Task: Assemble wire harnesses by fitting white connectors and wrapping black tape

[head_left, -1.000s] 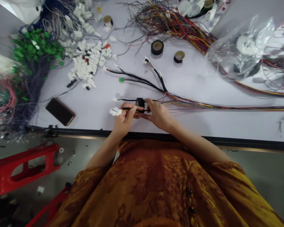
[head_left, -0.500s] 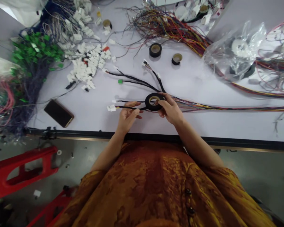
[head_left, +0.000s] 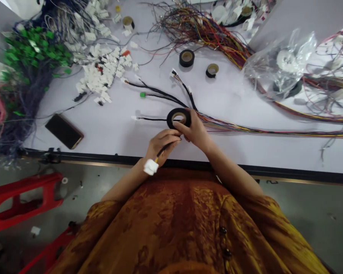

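Note:
My right hand (head_left: pixel 196 131) grips a roll of black tape (head_left: pixel 170 121), its thumb in the core. Close beside it, my left hand (head_left: pixel 162 144) is closed on a black-taped wire branch (head_left: pixel 165 147) that ends in a white connector (head_left: pixel 151 167) hanging toward my body. This branch belongs to a wire harness (head_left: pixel 234 127) whose loose coloured wires run off to the right. Its other taped branches fan out to the left, one with a green connector (head_left: pixel 143 94), another with a small white connector (head_left: pixel 134 118). Where the held branch joins the rest is hidden behind the tape and fingers.
Two tape rolls, one large (head_left: pixel 186 58) and one small (head_left: pixel 212 70), lie beyond the harness. A phone (head_left: pixel 64 131) rests near the front edge at left. White connectors (head_left: pixel 98 72) and green connectors (head_left: pixel 36 51) are heaped at left, a plastic bag (head_left: pixel 280 64) at right.
My left hand has closed on the branch and swung its white connector toward my body. The tape roll and my right hand have shifted slightly left.

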Demonstrator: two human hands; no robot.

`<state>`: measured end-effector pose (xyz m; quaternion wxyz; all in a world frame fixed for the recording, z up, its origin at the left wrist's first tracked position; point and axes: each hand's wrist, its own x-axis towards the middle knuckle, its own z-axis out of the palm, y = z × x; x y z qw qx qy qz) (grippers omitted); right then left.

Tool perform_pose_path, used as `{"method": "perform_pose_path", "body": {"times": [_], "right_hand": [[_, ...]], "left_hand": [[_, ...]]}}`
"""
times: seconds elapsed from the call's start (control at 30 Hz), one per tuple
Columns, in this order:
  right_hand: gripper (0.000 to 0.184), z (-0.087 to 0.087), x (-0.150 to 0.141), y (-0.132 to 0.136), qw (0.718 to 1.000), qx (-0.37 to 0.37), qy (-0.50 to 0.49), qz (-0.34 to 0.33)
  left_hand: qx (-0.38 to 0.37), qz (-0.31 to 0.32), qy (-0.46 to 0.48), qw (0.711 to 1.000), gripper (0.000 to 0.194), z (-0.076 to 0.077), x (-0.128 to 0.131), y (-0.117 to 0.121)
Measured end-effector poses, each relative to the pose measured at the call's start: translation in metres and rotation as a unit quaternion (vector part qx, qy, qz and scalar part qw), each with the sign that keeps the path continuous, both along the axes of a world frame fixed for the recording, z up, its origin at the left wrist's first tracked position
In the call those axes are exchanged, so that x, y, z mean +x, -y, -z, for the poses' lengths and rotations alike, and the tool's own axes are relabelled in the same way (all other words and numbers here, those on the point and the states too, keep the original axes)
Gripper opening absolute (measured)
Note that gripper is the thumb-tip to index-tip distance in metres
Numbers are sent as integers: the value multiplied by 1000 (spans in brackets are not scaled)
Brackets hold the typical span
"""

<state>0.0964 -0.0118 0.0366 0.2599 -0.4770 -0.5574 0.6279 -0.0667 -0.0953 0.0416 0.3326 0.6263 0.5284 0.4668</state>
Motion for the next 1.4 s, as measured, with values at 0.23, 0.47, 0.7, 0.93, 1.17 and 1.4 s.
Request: {"method": "perform_pose_path", "body": {"times": [0.23, 0.47, 0.7, 0.93, 1.17, 1.4], "right_hand": [[49, 21, 24, 35, 973, 210, 97, 1], [20, 6, 44, 51, 931, 333, 138, -64], [16, 0, -8, -52, 882, 288, 324, -184], [8, 1, -14, -68, 884, 289, 278, -242], [10, -22, 9, -43, 918, 303, 139, -212], [12, -24, 7, -40, 907, 309, 163, -234]], "left_hand": [[-104, -197, 222, 949, 38, 33, 5, -21], [-197, -126, 368, 900, 35, 21, 11, -22], [-164, -126, 257, 944, 24, 14, 22, 8], [-197, -138, 337, 910, 32, 19, 15, -2], [-205, -85, 381, 898, 36, 17, 5, -31], [-197, -28, 391, 899, 40, 18, -1, -32]]}}
